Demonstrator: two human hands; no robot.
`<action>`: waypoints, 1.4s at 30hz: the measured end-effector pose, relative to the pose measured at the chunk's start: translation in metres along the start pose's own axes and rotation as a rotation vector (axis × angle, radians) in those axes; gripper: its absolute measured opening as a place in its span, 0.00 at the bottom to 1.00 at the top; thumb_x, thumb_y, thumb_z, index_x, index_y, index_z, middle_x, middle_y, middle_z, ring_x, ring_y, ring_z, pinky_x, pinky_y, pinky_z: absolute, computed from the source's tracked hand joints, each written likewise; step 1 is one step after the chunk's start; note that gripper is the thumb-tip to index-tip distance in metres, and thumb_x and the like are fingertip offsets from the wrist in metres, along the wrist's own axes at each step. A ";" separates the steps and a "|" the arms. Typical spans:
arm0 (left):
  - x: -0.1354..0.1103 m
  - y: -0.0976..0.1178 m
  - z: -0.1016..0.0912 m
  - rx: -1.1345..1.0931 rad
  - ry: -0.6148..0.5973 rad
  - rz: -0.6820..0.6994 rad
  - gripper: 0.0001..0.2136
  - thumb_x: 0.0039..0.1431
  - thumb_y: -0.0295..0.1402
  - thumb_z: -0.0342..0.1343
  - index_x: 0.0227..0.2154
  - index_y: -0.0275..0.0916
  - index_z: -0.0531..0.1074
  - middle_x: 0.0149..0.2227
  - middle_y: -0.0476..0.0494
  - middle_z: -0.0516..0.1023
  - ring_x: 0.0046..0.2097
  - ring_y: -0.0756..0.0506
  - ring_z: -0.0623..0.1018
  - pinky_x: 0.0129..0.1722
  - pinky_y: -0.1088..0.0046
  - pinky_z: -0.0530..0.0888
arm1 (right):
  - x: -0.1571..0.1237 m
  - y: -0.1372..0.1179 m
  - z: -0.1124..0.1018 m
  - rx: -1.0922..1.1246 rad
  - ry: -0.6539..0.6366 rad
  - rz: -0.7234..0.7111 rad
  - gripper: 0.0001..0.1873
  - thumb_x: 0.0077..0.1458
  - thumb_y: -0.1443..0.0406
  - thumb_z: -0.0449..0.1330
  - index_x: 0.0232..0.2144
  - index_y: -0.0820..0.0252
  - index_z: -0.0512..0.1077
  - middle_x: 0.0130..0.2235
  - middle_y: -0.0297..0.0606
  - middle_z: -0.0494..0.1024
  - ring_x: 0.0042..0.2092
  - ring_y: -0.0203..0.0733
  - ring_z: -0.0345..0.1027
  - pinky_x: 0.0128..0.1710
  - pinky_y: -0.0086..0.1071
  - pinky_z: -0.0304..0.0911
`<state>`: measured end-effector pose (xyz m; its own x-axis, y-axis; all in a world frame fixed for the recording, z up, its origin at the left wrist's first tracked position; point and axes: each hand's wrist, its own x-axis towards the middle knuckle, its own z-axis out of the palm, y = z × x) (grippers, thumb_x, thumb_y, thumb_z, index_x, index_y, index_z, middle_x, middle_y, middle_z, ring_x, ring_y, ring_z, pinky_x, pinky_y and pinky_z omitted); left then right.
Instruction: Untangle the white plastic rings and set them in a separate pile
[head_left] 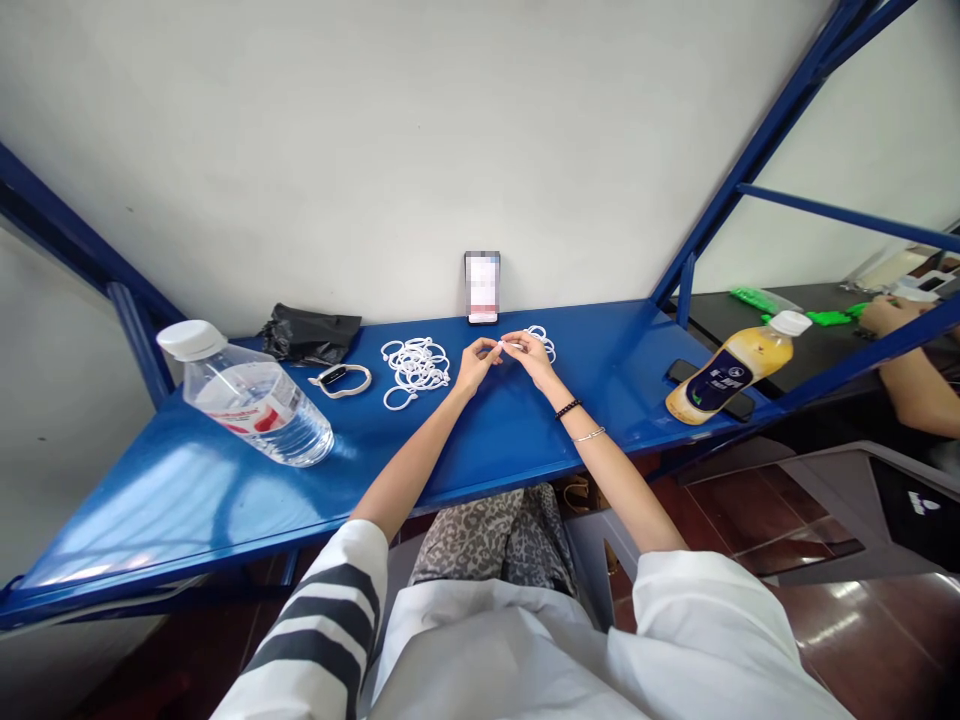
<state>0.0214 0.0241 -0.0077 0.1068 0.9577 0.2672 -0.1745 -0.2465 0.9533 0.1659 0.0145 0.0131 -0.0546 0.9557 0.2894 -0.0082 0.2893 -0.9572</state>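
Observation:
My left hand [478, 364] and my right hand [529, 359] meet above the blue table, fingertips pinched close together. Between them is a small white piece [513, 346], which looks like part of a white plastic ring; fingers cover most of it. A tangled pile of white plastic rings [417, 364], some with small knobs, lies to the left of my left hand. A smaller group of white rings [550, 343] sits just behind my right hand, partly hidden by it.
A phone [482, 287] leans upright on the wall. Left on the blue table [495, 440] are a large water bottle [247, 400], a wristwatch [342, 379] and a black plastic bag [311, 335]. A yellow drink bottle [735, 370] stands right, before a dark phone. Another person's hand [896, 318] is farther right.

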 end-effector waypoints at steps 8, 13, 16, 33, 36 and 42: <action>0.002 -0.007 0.000 0.124 0.034 0.033 0.22 0.48 0.53 0.62 0.30 0.36 0.70 0.27 0.47 0.75 0.25 0.52 0.74 0.28 0.74 0.72 | -0.005 -0.008 0.004 -0.215 -0.031 -0.171 0.11 0.52 0.57 0.61 0.34 0.56 0.77 0.40 0.40 0.79 0.45 0.45 0.71 0.52 0.40 0.62; 0.004 -0.008 -0.004 0.161 0.071 0.047 0.20 0.50 0.52 0.61 0.30 0.36 0.71 0.28 0.47 0.74 0.24 0.52 0.73 0.27 0.75 0.71 | -0.005 -0.009 0.006 -0.210 -0.042 -0.148 0.12 0.52 0.57 0.61 0.37 0.55 0.76 0.42 0.39 0.78 0.46 0.45 0.70 0.52 0.40 0.62; 0.003 -0.007 -0.004 0.169 0.070 0.068 0.19 0.51 0.51 0.60 0.30 0.37 0.70 0.27 0.48 0.73 0.24 0.52 0.73 0.26 0.75 0.70 | -0.005 -0.008 0.005 -0.239 -0.005 -0.147 0.13 0.53 0.58 0.60 0.40 0.55 0.75 0.45 0.40 0.76 0.48 0.45 0.69 0.52 0.40 0.62; -0.002 0.004 -0.003 0.306 0.096 0.155 0.11 0.57 0.42 0.57 0.30 0.39 0.71 0.29 0.47 0.74 0.23 0.52 0.71 0.26 0.75 0.68 | -0.003 0.005 0.005 -0.439 -0.033 -0.212 0.20 0.50 0.65 0.59 0.48 0.57 0.72 0.49 0.44 0.74 0.49 0.47 0.69 0.53 0.43 0.63; -0.003 0.005 -0.003 0.333 0.078 0.156 0.10 0.57 0.41 0.57 0.32 0.39 0.72 0.29 0.47 0.74 0.24 0.52 0.71 0.26 0.75 0.68 | -0.003 0.004 0.005 -0.468 -0.023 -0.244 0.20 0.49 0.67 0.59 0.46 0.57 0.72 0.47 0.43 0.73 0.46 0.46 0.68 0.51 0.43 0.64; -0.003 0.006 -0.003 0.345 0.073 0.156 0.07 0.57 0.37 0.56 0.33 0.40 0.72 0.28 0.48 0.73 0.24 0.51 0.72 0.28 0.74 0.69 | -0.003 0.003 0.005 -0.460 -0.025 -0.232 0.18 0.49 0.66 0.60 0.45 0.55 0.73 0.46 0.42 0.72 0.44 0.46 0.67 0.50 0.43 0.64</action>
<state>0.0169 0.0201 -0.0037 0.0326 0.9096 0.4142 0.1580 -0.4139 0.8965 0.1609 0.0122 0.0088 -0.1274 0.8635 0.4881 0.4172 0.4931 -0.7634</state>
